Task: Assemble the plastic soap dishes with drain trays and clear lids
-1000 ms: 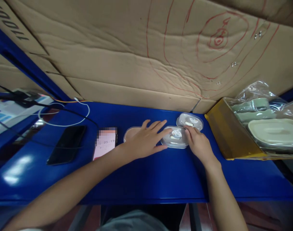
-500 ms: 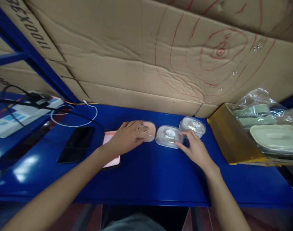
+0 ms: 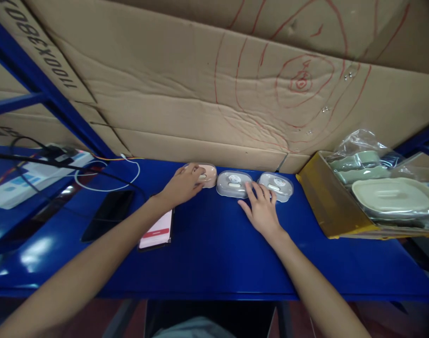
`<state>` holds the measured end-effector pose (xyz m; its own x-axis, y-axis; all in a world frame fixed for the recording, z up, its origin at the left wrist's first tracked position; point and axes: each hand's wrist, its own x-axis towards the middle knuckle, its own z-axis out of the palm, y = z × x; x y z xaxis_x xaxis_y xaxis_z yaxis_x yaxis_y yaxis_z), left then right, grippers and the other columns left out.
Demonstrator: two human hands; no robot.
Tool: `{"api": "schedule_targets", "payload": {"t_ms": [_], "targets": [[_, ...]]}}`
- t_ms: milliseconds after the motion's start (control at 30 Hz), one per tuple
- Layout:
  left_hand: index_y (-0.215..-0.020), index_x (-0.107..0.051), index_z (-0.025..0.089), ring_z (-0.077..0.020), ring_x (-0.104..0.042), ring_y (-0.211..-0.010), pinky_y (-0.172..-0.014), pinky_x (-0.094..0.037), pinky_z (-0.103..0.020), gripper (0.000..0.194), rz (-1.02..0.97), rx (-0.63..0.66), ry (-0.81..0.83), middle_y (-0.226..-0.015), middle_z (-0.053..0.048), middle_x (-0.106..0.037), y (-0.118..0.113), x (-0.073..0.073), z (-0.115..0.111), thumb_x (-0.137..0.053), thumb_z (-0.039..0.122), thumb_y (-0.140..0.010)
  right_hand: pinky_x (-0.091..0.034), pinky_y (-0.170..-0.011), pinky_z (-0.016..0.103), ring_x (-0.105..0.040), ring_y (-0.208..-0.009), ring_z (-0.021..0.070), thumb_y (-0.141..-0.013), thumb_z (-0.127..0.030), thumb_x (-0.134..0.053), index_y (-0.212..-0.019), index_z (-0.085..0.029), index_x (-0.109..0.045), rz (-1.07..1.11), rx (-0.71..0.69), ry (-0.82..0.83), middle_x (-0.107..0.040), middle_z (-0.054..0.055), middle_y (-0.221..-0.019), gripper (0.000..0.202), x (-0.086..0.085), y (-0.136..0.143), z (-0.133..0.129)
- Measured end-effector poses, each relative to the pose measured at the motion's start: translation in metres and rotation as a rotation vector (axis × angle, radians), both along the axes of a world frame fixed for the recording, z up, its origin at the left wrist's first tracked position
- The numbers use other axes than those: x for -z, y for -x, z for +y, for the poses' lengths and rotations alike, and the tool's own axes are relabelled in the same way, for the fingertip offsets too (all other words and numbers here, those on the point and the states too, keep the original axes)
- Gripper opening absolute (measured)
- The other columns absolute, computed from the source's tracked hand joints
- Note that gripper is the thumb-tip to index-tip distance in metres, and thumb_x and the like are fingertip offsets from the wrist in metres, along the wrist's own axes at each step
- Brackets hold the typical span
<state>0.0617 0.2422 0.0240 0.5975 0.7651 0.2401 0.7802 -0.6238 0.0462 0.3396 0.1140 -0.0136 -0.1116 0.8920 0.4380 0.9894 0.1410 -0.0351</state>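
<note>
Three flat oval containers with clear covers stand in a row on the blue table near its back edge. My left hand (image 3: 186,184) lies over the left end of the peach container (image 3: 210,174), fingers curved over its top and side. In the middle sits a grey container (image 3: 225,188) with a pale handle and a round sticker. My right hand (image 3: 261,206) has its fingers spread, the tips at the right end of the middle container and the near side of the right-hand grey container (image 3: 284,184).
A phone with a lit screen (image 3: 157,231) and a dark phone (image 3: 108,213) lie left, near a white cable (image 3: 138,176) and a power strip (image 3: 47,171). An open box (image 3: 318,202) of bagged green containers stands right. A cardboard wall (image 3: 165,75) rises behind.
The peach and middle grey containers have shifted back toward the cardboard, into line with the right-hand one. My left hand went back with the peach one; my right fingers spread out.
</note>
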Motion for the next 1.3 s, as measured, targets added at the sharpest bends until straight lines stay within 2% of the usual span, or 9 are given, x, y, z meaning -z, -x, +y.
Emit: {"api": "schedule_targets", "payload": {"t_ms": [267,400,500,667,833,933,1033,1100,1300], "targets": [[-0.134,-0.059,0.018,-0.0324,-0.059,-0.132,-0.111,-0.047,-0.049,0.035,-0.021,0.019,0.005,-0.14,-0.017,-0.058,-0.006,0.001,0.013,-0.055,0.03,-0.102,-0.031,-0.115,0.065,-0.049,-0.136,0.0414,-0.11,-0.05,-0.044,-0.156,-0.016,-0.052,0.017,0.021,-0.003,-0.061,0.023,-0.146,0.058,-0.006,0.0,0.014],[-0.137,-0.06,0.018,-0.031,-0.056,-0.137,-0.116,-0.044,-0.049,0.036,-0.06,0.022,0.02,-0.144,-0.017,-0.058,-0.01,0.004,0.017,-0.053,0.03,-0.103,-0.03,-0.115,0.069,-0.05,-0.135,0.042,-0.11,-0.047,-0.043,-0.16,-0.017,-0.047,0.031,0.011,-0.048,-0.061,0.024,-0.144,0.058,-0.004,-0.005,0.024],[-0.142,-0.059,0.02,-0.0307,-0.049,-0.146,-0.121,-0.039,-0.051,0.039,-0.077,0.029,0.044,-0.152,-0.016,-0.055,-0.014,0.006,0.014,-0.052,0.029,-0.104,-0.029,-0.116,0.069,-0.048,-0.138,0.042,-0.11,-0.048,-0.042,-0.162,-0.019,-0.043,0.047,0.031,-0.044,-0.057,0.024,-0.151,0.059,-0.001,-0.012,0.03],[-0.152,-0.05,0.025,-0.0366,-0.04,-0.153,-0.121,-0.032,-0.067,0.047,-0.071,0.025,0.085,-0.167,-0.016,-0.042,-0.015,0.005,0.005,-0.052,0.032,-0.105,-0.027,-0.118,0.068,-0.042,-0.148,0.0395,-0.108,-0.057,-0.044,-0.165,-0.024,-0.038,0.056,0.046,0.023,-0.044,0.02,-0.166,0.066,-0.004,-0.051,0.034],[-0.141,-0.056,0.026,-0.0347,-0.038,-0.154,-0.122,-0.029,-0.065,0.04,-0.078,0.006,0.123,-0.161,-0.016,-0.047,-0.012,0.0,0.013,-0.059,0.035,-0.102,-0.026,-0.115,0.076,-0.038,-0.152,0.0433,-0.097,-0.064,-0.061,-0.164,-0.031,-0.04,0.053,0.135,0.172,-0.042,0.017,-0.169,0.077,-0.007,-0.115,0.031],[-0.13,-0.06,0.025,-0.0357,-0.043,-0.149,-0.117,-0.036,-0.061,0.038,-0.073,0.006,0.156,-0.159,-0.016,-0.047,-0.011,-0.003,0.025,-0.068,0.043,-0.097,-0.031,-0.113,0.073,-0.043,-0.149,0.0427,-0.093,-0.062,-0.067,-0.163,-0.036,-0.04,0.062,0.109,0.224,-0.046,0.014,-0.166,0.079,-0.007,-0.14,0.028],[-0.126,-0.061,0.025,-0.0339,-0.053,-0.139,-0.112,-0.042,-0.053,0.041,-0.063,0.02,0.179,-0.149,-0.012,-0.056,-0.012,-0.007,0.035,-0.07,0.049,-0.095,-0.038,-0.111,0.069,-0.05,-0.143,0.0412,-0.09,-0.063,-0.071,-0.161,-0.04,-0.044,0.122,0.073,0.226,-0.052,0.013,-0.16,0.078,-0.006,-0.15,0.028],[-0.13,-0.061,0.024,-0.0346,-0.055,-0.136,-0.111,-0.04,-0.051,0.044,-0.062,0.017,0.177,-0.145,-0.01,-0.059,-0.013,-0.008,0.039,-0.067,0.052,-0.097,-0.042,-0.11,0.065,-0.052,-0.142,0.0408,-0.089,-0.064,-0.073,-0.159,-0.039,-0.047,0.172,0.048,0.219,-0.052,0.013,-0.159,0.079,-0.005,-0.152,0.03],[-0.148,-0.053,0.029,-0.0384,-0.044,-0.147,-0.114,-0.035,-0.054,0.062,-0.068,0.01,0.185,-0.158,-0.013,-0.052,-0.013,-0.003,0.044,-0.068,0.057,-0.094,-0.047,-0.109,0.059,-0.054,-0.139,0.041,-0.088,-0.065,-0.074,-0.159,-0.034,-0.05,0.178,0.005,0.145,-0.053,0.016,-0.156,0.081,0.001,-0.154,0.035]]}}
